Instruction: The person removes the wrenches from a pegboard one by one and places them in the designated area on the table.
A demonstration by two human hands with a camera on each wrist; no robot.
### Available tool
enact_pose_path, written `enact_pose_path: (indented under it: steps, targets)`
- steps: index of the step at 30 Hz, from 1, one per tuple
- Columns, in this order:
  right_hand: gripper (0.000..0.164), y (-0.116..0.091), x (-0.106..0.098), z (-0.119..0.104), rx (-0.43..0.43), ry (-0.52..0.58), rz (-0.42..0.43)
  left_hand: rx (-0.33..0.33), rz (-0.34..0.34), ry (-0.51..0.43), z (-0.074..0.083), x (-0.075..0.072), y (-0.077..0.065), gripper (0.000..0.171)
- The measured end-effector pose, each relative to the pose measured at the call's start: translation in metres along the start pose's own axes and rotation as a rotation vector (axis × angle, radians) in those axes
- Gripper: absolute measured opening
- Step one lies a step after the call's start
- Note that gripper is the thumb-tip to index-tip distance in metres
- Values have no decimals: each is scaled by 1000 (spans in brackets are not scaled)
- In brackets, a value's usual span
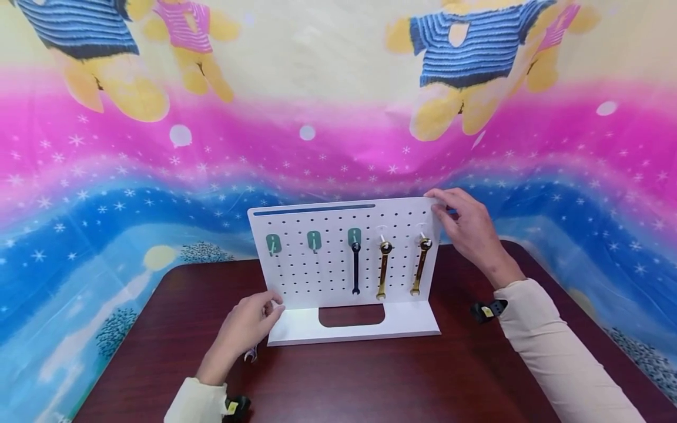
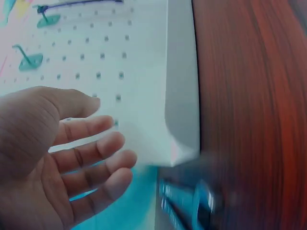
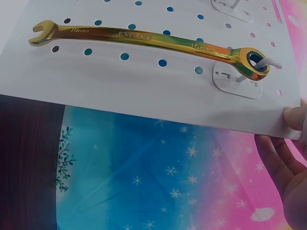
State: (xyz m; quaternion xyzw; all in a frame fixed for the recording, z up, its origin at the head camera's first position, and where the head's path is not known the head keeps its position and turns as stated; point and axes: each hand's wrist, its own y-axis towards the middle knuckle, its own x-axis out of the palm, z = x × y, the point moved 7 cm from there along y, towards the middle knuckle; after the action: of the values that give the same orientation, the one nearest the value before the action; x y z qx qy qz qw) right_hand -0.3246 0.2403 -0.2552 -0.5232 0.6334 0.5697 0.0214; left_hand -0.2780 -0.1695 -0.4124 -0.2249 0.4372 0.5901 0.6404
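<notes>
Best to steady the white board point(image 1: 338, 296), upright on the dark table point(image 1: 370, 382), without jolting three wrenches point(image 1: 383, 271) off their hooks point(image 1: 383, 238). Pinch the top right corner between right-hand thumb and fingers, as the right hand point(image 1: 468, 222) does. Guide gently with the left hand point(image 1: 247, 322), loosely spread at the lower left edge; cannot tell whether touching. Mind the silver wrench point(image 1: 251, 354) partly hidden beneath.
</notes>
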Motion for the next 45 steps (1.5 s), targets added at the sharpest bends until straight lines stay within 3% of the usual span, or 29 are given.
enact_pose_path:
  steps: [7,12,23,31,34,41,45]
  targets:
    - [34,-2,1,2,6,-9,0,155,-58,-152,35,24,5,7]
    - [34,-2,1,2,0,-15,5,222,-97,-234,59,37,10,18]
    - [35,0,1,0,-1,-10,10,235,-88,-455,96,60,27,37]
    - [35,2,-1,1,-5,-10,28,190,-83,-516,111,72,42,44]
    - [35,3,-1,1,-7,-11,35,193,-47,-527,115,72,48,41]
    - [35,3,0,1,-2,-1,28,193,126,-502,120,61,51,27]
    - [34,3,2,1,0,16,27,169,166,-512,121,59,52,31]
